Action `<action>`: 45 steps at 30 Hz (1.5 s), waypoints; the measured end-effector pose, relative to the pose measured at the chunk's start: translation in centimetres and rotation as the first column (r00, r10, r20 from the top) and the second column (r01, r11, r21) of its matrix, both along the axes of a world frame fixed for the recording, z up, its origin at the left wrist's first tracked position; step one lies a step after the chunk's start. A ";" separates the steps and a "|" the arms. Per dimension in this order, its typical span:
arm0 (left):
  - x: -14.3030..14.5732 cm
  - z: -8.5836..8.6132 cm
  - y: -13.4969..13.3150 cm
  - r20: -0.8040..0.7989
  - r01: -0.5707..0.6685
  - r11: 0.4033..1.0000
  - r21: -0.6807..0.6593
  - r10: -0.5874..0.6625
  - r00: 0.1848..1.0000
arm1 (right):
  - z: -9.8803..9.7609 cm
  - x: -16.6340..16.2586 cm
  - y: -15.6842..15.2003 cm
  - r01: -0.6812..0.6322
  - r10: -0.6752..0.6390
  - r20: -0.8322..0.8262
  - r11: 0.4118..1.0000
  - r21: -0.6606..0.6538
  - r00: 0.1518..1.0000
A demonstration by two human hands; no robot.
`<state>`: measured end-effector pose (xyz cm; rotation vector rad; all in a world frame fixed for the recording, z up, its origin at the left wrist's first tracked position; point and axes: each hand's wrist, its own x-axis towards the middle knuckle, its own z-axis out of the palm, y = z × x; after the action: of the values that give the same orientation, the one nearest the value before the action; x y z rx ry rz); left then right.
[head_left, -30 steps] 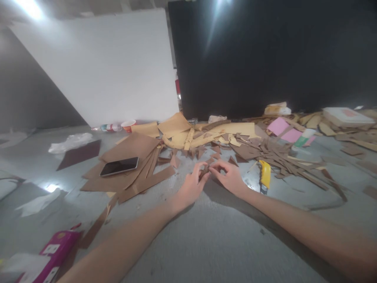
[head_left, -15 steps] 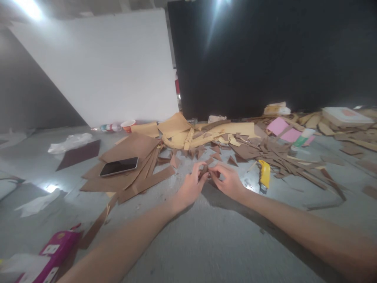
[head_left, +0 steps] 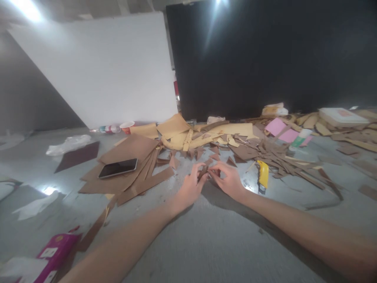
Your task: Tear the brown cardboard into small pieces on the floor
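My left hand (head_left: 191,186) and my right hand (head_left: 228,180) meet over the grey floor, fingers pinched together on a small brown cardboard piece (head_left: 205,171) held between them. Loose brown cardboard triangles (head_left: 216,156) lie just beyond the fingers. A yellow utility knife (head_left: 262,175) rests on the floor right of my right hand, apart from it.
A black phone (head_left: 118,168) lies on brown cardboard sheets (head_left: 129,155) at the left. Strips and scraps (head_left: 282,159) pile up at the right, with pink paper (head_left: 279,129) and a white box (head_left: 341,116). A magenta box (head_left: 50,255) sits near left. White board (head_left: 100,67) and black board (head_left: 265,55) stand behind.
Both hands stay pinched on the small cardboard piece, fingers shifting slightly. The view has drifted a little.
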<state>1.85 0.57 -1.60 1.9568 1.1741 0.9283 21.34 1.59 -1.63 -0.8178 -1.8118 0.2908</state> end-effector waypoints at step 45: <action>-0.1 0.1 -0.2 -0.038 -0.025 0.997 0.078 0.028 0.999 | -0.5 0.5 0.5 -0.114 0.116 -0.015 0.930 -0.350 0.993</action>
<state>1.77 0.36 -1.51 2.0338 1.2057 0.9666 21.79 2.10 -2.12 -0.9589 -1.8424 0.7049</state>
